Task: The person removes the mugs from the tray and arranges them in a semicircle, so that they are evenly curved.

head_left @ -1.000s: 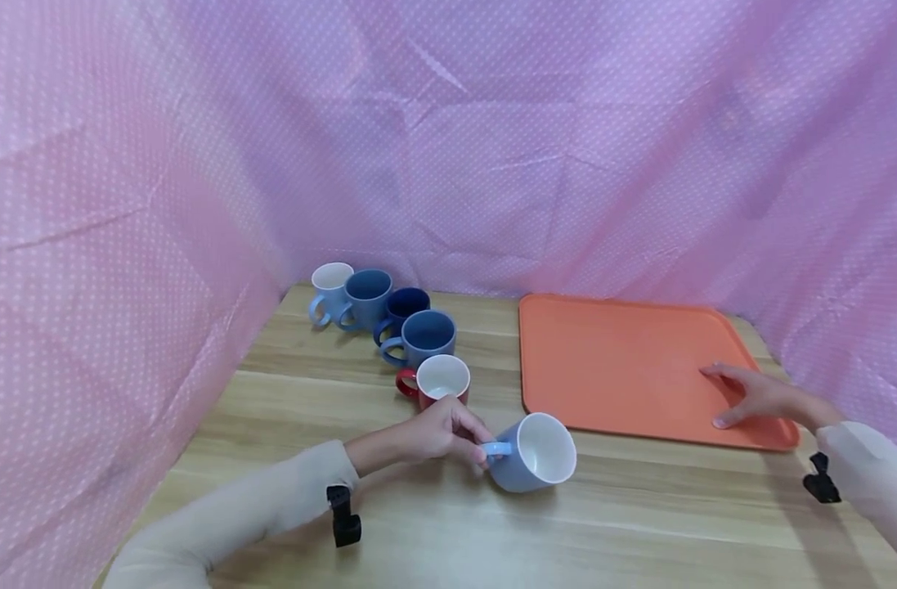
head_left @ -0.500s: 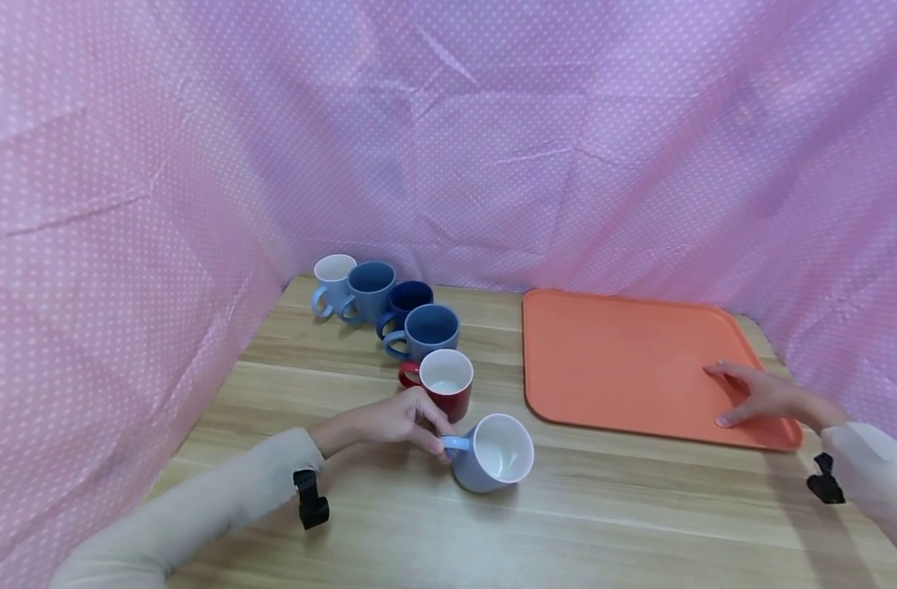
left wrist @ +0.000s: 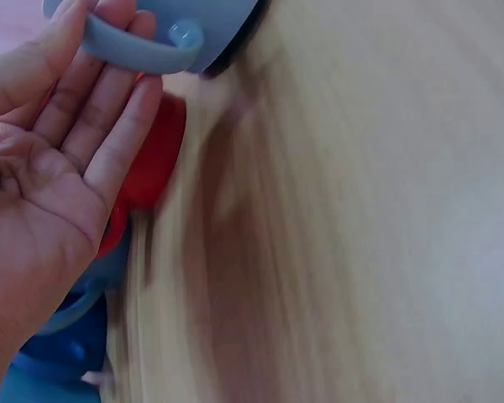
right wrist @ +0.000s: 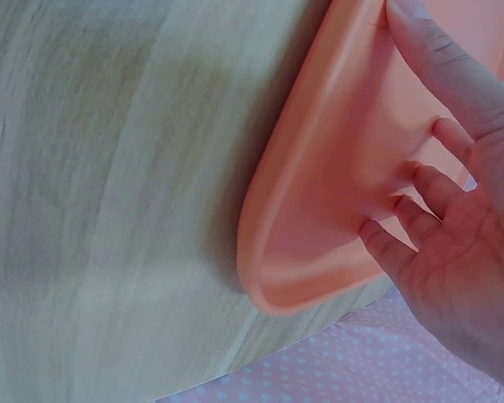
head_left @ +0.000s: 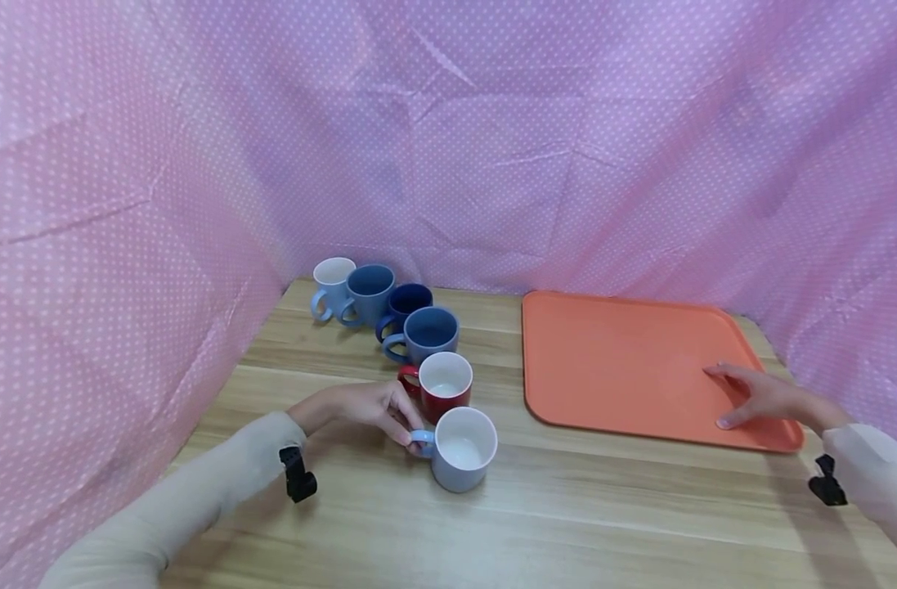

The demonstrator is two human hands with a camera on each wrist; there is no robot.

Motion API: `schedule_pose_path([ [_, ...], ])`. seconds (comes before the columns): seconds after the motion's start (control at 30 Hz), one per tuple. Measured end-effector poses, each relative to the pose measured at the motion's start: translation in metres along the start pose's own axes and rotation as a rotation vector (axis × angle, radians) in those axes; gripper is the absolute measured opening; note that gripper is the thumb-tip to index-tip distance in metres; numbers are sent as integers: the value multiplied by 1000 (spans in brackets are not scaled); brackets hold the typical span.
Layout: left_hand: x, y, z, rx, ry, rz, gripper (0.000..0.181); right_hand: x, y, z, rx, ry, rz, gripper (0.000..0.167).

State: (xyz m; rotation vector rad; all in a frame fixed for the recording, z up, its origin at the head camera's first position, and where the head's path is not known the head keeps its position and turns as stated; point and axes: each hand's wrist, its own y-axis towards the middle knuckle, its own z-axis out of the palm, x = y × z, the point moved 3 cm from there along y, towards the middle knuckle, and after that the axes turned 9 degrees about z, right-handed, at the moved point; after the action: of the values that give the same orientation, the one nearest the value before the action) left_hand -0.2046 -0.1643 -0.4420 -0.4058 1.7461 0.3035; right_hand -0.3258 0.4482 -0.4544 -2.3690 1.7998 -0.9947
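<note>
With thumb and fingers, my left hand (head_left: 374, 409) pinches the handle of a pale blue-grey mug (head_left: 455, 470) with a white inside. This mug stands nearly upright at the near end of a row of mugs, close beside a red mug (head_left: 448, 399). In the left wrist view the pinched handle (left wrist: 143, 49) crosses the fingers, and the red mug (left wrist: 158, 155) lies behind them. My right hand (head_left: 768, 398) is over the right side of an orange tray (head_left: 610, 352). In the right wrist view its fingers are spread and touch or nearly touch the tray (right wrist: 319, 185).
Behind the red mug stand a grey-blue mug (head_left: 429, 331), a navy mug (head_left: 407, 304), another blue mug (head_left: 370, 290) and a light blue mug (head_left: 334, 282). Their handles point left. A pink dotted cloth (head_left: 485, 180) walls in the wooden table (head_left: 603, 515) at the back and sides.
My left hand has carried the pale blue-grey mug leftward to the end of the row. It was tilted before and is now nearly upright. My right hand has stayed at the tray.
</note>
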Motion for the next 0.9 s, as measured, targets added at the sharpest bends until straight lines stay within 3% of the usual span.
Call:
schedule_pose_path([
  [0.33, -1, -7, -18, 75, -95, -47, 28, 1, -2, 2, -6, 14, 0, 93],
  [0.9, 15, -30, -52, 27, -97, -112, 36, 9, -6, 2, 14, 15, 47, 98],
])
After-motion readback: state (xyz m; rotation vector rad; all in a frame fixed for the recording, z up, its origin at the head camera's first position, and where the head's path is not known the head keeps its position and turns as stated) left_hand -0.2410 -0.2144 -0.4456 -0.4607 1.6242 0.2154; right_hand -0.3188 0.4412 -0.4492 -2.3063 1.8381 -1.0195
